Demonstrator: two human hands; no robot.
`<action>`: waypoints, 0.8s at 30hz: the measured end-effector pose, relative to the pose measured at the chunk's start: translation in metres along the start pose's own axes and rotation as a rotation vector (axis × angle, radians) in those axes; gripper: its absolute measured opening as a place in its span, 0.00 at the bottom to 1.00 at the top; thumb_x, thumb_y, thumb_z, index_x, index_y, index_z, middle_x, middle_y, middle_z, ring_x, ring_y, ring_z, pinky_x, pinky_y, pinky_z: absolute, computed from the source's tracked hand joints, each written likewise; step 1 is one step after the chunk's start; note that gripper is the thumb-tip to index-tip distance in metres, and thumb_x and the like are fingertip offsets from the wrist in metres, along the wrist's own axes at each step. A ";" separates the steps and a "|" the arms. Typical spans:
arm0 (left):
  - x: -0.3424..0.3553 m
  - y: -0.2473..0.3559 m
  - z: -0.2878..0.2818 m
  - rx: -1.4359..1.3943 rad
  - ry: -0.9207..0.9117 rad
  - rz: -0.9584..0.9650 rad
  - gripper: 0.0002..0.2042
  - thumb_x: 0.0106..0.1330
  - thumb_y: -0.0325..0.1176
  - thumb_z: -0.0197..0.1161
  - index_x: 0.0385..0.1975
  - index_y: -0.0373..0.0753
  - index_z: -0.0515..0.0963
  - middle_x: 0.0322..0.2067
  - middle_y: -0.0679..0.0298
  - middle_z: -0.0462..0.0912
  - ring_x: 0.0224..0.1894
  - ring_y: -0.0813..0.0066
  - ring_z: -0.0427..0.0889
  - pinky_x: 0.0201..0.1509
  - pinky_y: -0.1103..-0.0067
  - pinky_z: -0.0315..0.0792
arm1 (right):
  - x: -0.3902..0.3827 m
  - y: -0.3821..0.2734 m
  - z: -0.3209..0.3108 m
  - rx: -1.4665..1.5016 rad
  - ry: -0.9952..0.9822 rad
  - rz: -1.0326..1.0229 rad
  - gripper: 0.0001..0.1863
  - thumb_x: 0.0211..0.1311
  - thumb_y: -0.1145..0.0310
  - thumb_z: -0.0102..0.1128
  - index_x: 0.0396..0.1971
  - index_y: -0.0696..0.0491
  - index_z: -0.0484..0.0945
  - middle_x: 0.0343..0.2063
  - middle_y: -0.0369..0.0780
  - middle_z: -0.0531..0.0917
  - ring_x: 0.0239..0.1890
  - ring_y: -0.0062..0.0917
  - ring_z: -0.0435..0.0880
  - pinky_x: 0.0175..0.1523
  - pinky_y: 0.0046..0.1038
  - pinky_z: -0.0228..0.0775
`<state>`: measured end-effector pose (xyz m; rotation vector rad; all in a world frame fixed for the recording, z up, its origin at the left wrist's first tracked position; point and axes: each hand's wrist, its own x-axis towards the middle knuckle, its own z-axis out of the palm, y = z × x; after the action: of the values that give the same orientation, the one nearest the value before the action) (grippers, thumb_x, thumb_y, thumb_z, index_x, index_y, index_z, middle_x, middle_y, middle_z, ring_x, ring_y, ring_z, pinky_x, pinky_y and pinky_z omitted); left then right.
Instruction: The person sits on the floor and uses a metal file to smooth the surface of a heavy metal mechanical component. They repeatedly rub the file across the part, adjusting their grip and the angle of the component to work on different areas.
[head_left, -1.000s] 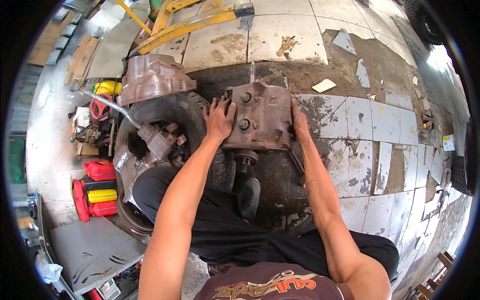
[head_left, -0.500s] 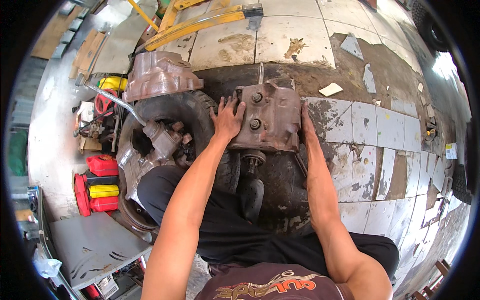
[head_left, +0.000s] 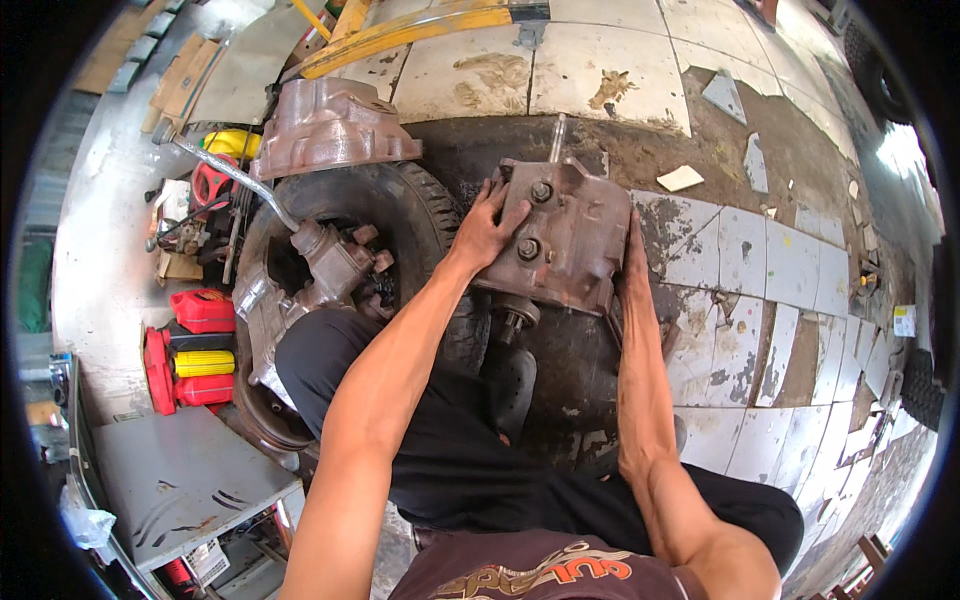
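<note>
A brown, greasy gearbox case point(head_left: 572, 232) stands on the dark floor before me. Two bolt heads show on its face, a thin shaft sticks out at the far end, and a round splined shaft point(head_left: 514, 318) at the near end. My left hand point(head_left: 487, 228) grips its left side, thumb on the face and fingers over the far left edge. Against the right side presses my right hand point(head_left: 635, 262), its fingers lying along the wall and partly hidden. Both hands hold the case between them, and it sits slightly turned.
Left of the case lies a tyre point(head_left: 437, 215) with a bell housing point(head_left: 335, 130) on its far edge and a metal lever assembly point(head_left: 335, 262) on it. A red tool case point(head_left: 205, 312) and a grey metal bench point(head_left: 190, 480) stand farther left. Broken tiles point(head_left: 740, 250) cover the right.
The gearbox case has shifted right and turned a little clockwise, with both my hands moving along on it. The view has also shifted slightly.
</note>
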<state>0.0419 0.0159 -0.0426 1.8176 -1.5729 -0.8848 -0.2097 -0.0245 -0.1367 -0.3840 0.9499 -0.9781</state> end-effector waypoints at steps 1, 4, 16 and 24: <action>0.000 0.003 0.001 -0.010 -0.030 -0.021 0.38 0.69 0.63 0.54 0.70 0.40 0.66 0.73 0.47 0.57 0.79 0.49 0.44 0.78 0.61 0.45 | -0.004 -0.001 -0.004 0.010 0.031 0.002 0.48 0.64 0.31 0.54 0.69 0.58 0.65 0.66 0.47 0.72 0.64 0.39 0.74 0.65 0.42 0.68; -0.009 0.005 0.011 -0.099 -0.084 -0.019 0.38 0.68 0.63 0.55 0.69 0.40 0.68 0.73 0.46 0.59 0.79 0.51 0.44 0.78 0.63 0.46 | -0.022 -0.007 -0.013 -0.020 0.132 -0.033 0.49 0.64 0.31 0.55 0.68 0.60 0.65 0.65 0.48 0.72 0.62 0.38 0.76 0.64 0.41 0.69; -0.004 -0.006 0.051 -0.392 0.085 -0.334 0.38 0.71 0.62 0.45 0.50 0.25 0.79 0.48 0.44 0.83 0.52 0.59 0.81 0.59 0.68 0.68 | 0.007 -0.065 -0.038 -0.795 0.341 -0.087 0.53 0.59 0.26 0.52 0.52 0.71 0.78 0.51 0.60 0.82 0.57 0.43 0.81 0.63 0.37 0.67; 0.013 0.028 0.031 -0.303 -0.004 -0.524 0.53 0.56 0.76 0.56 0.61 0.23 0.72 0.63 0.40 0.72 0.68 0.52 0.71 0.69 0.66 0.64 | -0.015 -0.061 -0.001 -0.887 0.432 -0.159 0.44 0.61 0.34 0.54 0.52 0.66 0.81 0.50 0.59 0.83 0.57 0.48 0.81 0.63 0.38 0.67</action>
<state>0.0011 -0.0012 -0.0415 2.0225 -0.9013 -1.2785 -0.2461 -0.0439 -0.0899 -1.0256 1.7606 -0.7441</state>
